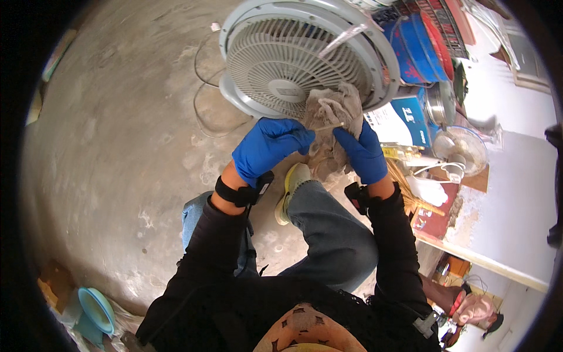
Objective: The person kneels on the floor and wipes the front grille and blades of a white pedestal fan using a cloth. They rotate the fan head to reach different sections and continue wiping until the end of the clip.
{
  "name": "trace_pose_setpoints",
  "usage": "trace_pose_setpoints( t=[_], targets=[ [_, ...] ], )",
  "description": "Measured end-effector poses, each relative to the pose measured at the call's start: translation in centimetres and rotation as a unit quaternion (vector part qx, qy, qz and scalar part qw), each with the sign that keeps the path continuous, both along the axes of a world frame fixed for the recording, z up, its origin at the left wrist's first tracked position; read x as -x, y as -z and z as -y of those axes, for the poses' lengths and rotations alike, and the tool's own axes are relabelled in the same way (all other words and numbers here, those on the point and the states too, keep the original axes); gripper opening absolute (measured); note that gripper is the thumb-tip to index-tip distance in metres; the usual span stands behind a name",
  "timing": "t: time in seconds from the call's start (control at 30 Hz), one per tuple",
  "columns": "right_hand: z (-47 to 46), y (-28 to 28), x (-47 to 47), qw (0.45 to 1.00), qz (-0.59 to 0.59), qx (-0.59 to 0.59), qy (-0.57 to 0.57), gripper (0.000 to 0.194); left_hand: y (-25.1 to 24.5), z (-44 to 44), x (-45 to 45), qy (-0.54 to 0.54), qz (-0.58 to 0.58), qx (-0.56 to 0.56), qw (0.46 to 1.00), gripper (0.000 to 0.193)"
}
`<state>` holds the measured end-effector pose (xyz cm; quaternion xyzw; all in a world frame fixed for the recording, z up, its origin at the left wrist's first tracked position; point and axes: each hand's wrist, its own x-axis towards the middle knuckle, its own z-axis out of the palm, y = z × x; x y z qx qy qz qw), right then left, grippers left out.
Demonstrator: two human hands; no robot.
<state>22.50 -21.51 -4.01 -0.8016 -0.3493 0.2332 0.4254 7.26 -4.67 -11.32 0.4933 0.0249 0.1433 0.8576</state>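
Note:
A grey floor fan [286,88] with a round slatted grille stands on the concrete floor before me. My left hand [275,143], in a blue glove, pinches one end of a thin, pale stick [327,127]. The stick's other end lies close to the fingertips of my right hand [365,152], gloved in blue too. A crumpled, dirty, light-coloured cloth [332,110] hangs at my right hand, against the lower right of the grille; my right fingers are bent on it. Part of the right grip is hidden by the cloth.
Along the right stand a blue bucket [413,48], a blue and white box [400,121], a small white fan [459,149] and a straw broom [407,189]. A power cord [198,103] lies left of the floor fan. Another person [473,308] is at the lower right, basins [96,310] lower left.

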Motion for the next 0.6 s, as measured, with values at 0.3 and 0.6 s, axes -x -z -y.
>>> trace_pose_setpoints(
  t=[0.3,0.6],
  targets=[
    [-1.3,-6.5,-1.0,0.846,0.448,0.184,-0.222,0.079,0.2,4.9,-3.6,-0.135,-0.037,-0.041,0.989,0.015],
    [-1.5,-0.8,-1.0,0.964,0.154,-0.026,-0.214,0.092,0.7,8.4,-2.7,-0.250,-0.045,0.000,0.967,0.016]
  ],
)
